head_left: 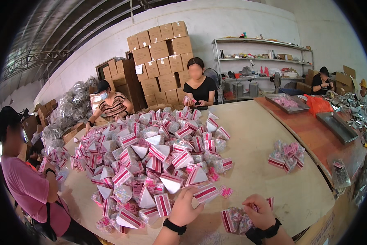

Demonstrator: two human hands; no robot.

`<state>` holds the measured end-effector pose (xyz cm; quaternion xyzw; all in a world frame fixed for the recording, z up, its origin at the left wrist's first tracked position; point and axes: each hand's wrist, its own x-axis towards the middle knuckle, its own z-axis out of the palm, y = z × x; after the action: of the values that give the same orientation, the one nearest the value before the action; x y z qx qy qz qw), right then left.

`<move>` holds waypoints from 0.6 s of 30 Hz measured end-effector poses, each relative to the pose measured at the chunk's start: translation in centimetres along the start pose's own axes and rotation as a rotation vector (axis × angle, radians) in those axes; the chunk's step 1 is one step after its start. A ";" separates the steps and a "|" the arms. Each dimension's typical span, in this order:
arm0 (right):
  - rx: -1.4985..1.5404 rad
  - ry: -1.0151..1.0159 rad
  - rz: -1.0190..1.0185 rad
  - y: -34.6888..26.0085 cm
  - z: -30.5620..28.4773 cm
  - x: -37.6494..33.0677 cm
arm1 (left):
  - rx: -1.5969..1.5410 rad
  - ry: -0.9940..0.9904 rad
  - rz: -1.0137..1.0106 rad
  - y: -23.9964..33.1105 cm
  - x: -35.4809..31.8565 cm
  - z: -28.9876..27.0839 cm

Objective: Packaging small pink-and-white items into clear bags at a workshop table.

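Observation:
My left hand (185, 208) is at the near right edge of a large heap of cake-slice-shaped pieces (159, 153). They are wedges with white tops and pink-and-red layered sides, many in clear bags. Between its thumb and fingers is one cake slice (206, 193); the fingertips are partly hidden. To the right, my right hand (260, 210) is closed, fingers curled together, above a small cluster of bagged cake slices (232, 220). What it pinches is mostly hidden. Part of another slice (270, 202) shows behind that hand. Both wrists wear black bands.
On the pale table (257, 130), a separate pile of bagged slices (287, 156) lies to the right. Metal trays (336, 126) and a red bag (316, 104) rest on a brown table. Several people work around, one across from me (200, 90). Stacked cartons (161, 61) stand behind.

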<state>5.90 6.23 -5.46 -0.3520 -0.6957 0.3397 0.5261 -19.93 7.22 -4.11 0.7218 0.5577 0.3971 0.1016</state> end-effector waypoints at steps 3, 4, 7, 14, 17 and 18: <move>-0.014 0.005 -0.002 -0.5 0.0 0.0 | -0.124 0.091 0.259 1.3 -0.3 -0.2; -0.003 0.009 0.015 -0.7 0.0 0.0 | -0.123 0.088 0.259 1.4 -0.5 -0.2; 0.019 0.007 0.057 -0.6 0.0 -0.2 | -0.088 0.072 0.370 3.0 -1.5 0.0; 0.081 0.078 0.130 0.1 -0.1 -0.5 | -0.007 0.085 0.562 4.2 -1.5 0.9; 0.318 -0.002 0.204 0.3 -0.1 0.0 | -0.079 -0.018 0.523 4.0 -1.8 1.1; 0.308 0.016 0.219 0.3 -0.1 0.1 | -0.099 -0.034 0.528 4.2 -1.9 1.1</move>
<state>6.03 6.51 -5.64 -0.3435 -0.5888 0.4944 0.5393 -16.25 4.32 -3.23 0.8430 0.3283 0.4244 0.0389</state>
